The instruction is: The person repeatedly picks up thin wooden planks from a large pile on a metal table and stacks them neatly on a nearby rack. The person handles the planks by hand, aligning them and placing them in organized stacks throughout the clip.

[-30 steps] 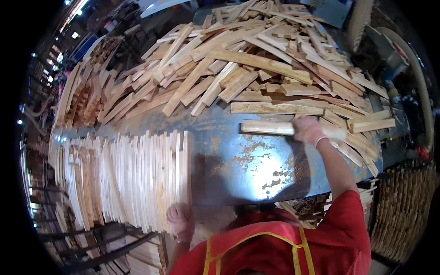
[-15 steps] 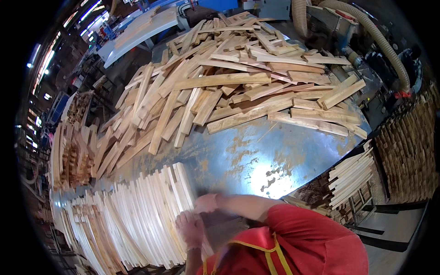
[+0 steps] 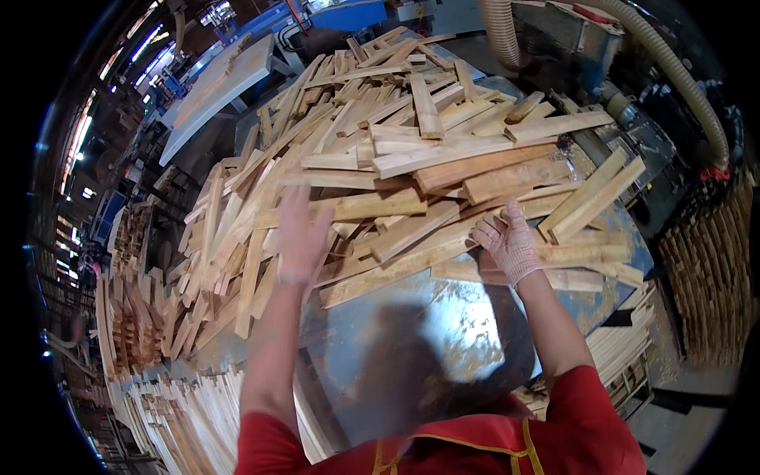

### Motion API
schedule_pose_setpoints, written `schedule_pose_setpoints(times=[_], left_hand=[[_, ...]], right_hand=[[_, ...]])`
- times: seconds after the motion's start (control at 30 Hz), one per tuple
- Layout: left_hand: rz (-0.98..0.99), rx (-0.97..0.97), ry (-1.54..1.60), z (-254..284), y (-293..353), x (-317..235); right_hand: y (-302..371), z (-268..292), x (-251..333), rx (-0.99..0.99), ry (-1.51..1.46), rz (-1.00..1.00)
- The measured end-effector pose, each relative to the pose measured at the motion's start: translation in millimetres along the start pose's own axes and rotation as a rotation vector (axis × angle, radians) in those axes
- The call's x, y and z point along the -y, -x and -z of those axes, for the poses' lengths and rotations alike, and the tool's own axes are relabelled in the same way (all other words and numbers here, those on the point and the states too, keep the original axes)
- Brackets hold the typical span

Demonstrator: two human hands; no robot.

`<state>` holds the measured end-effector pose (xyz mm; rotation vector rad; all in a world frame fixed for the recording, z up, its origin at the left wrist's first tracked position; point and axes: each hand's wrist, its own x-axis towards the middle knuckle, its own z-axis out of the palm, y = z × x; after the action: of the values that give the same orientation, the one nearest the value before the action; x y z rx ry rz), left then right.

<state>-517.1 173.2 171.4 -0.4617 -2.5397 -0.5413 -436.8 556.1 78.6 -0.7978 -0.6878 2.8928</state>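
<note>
A large heap of loose wooden strips (image 3: 443,158) covers the far part of a metal-topped table (image 3: 372,324). Over the heap's near left side is my left hand (image 3: 299,241), blurred by motion, its fingers stretched out and the thumb apart. My right hand (image 3: 507,241), in a pale knitted glove, has its fingers curled over the right end of a long wooden strip (image 3: 396,271) at the heap's near edge. Whether the left hand touches wood is hard to make out. Neatly lined-up pale strips (image 3: 190,419) lie at the near left, partly behind my left arm.
Stacked strips (image 3: 131,332) stand at the table's left. A large stack of wood (image 3: 704,277) rises on the right, with pale strips (image 3: 625,344) on a rack closer in. A ribbed hose (image 3: 673,71) curves down at the far right. A pale-topped table (image 3: 218,87) is beyond the heap.
Both hands have left the lined-up strips at the near left and reached forward to the heap. The right hand has moved far to the right, and its fingers are now curled over a strip.
</note>
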Motion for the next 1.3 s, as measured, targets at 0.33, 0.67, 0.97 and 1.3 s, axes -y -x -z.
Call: schedule_pose_setpoints(times=[0.33, 0.67, 0.97, 1.3], left_hand=[[0.567, 0.928, 0.775, -124, -200, -55], [0.29, 0.498, 0.548, -71, 166, -241], [0.795, 0.921, 0.406, 81, 346, -186], [1.003, 0.658, 0.619, 205, 511, -150]], right_hand=[[-45, 7, 32, -0.03, -0.087, -0.089], [20, 131, 5, 0.122, -0.073, -0.178], [210, 246, -151, 0.337, 0.39, -0.584], [209, 174, -162, 0.312, 0.502, -0.06]])
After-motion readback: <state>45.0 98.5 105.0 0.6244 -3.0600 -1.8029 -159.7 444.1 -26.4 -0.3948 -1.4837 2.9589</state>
